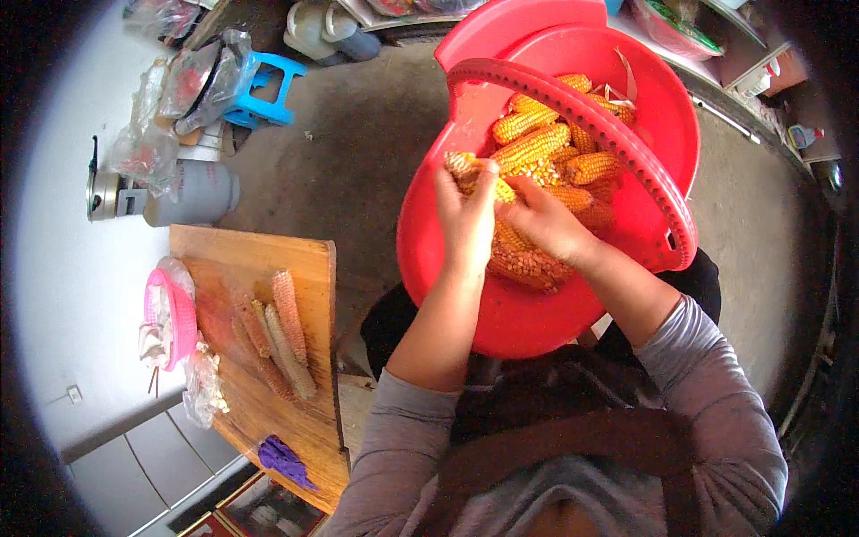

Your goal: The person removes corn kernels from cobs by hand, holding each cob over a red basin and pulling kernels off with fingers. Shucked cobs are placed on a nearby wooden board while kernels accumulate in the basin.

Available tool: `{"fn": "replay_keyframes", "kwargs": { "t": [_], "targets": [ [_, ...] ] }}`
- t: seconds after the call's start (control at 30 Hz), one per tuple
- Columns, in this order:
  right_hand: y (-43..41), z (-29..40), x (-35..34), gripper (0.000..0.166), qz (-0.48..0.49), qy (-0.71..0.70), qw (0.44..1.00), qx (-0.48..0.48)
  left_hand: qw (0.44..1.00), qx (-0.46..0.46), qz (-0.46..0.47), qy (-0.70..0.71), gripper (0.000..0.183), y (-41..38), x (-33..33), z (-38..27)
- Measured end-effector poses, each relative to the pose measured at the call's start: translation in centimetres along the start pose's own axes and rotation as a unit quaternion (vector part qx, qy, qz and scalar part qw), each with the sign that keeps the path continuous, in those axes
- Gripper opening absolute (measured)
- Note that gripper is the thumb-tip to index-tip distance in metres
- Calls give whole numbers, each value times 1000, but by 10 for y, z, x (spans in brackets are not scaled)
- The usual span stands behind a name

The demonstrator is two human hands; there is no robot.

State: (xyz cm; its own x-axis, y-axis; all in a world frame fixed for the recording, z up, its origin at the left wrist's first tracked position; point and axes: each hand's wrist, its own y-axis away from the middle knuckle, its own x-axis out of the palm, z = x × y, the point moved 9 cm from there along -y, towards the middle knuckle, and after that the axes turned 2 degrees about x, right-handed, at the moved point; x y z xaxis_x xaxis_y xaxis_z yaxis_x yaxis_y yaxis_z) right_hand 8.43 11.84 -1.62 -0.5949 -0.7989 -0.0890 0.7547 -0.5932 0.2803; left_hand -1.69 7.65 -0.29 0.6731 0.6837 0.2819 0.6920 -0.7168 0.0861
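Note:
A partly stripped corn cob (463,168) is gripped in my left hand (470,208), its bare pale end pointing away from me. My right hand (547,221) presses against the near end of the same cob, where yellow kernels (503,191) remain; its fingertips are partly hidden. Both hands are above a red plastic basket (429,268) with an arched handle (604,127). Inside the basket lie several whole ears of corn (533,148), loose kernels (537,173) and a heap of darker kernels (523,265).
To my left is a wooden table (302,255) with several stripped cobs (288,335), a pink plastic basket (181,322), a clear plastic bag (200,389) and a purple cloth (285,460). Beyond it stand a grey gas cylinder (194,194) and a blue stool (268,90). Shelving (738,47) lines the far right.

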Motion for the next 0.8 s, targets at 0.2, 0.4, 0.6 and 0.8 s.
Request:
{"fn": "replay_keyframes", "kwargs": {
  "t": [0.2,0.4,0.6,0.8],
  "targets": [
    [12,20,-3,61,-49,202,976,-62,1000,-2,29,-7,19,-4,5,6],
    [15,23,-4,58,-65,180,979,-70,995,41,47,-82,25,-4,6,-1],
    [4,13,11,43,36,-242,968,-57,955,-157,69,243,33,-3,11,16],
    [23,10,37,35,218,-489,833,135,941,-137,191,244,40,1,26,-19]
  ]
}}
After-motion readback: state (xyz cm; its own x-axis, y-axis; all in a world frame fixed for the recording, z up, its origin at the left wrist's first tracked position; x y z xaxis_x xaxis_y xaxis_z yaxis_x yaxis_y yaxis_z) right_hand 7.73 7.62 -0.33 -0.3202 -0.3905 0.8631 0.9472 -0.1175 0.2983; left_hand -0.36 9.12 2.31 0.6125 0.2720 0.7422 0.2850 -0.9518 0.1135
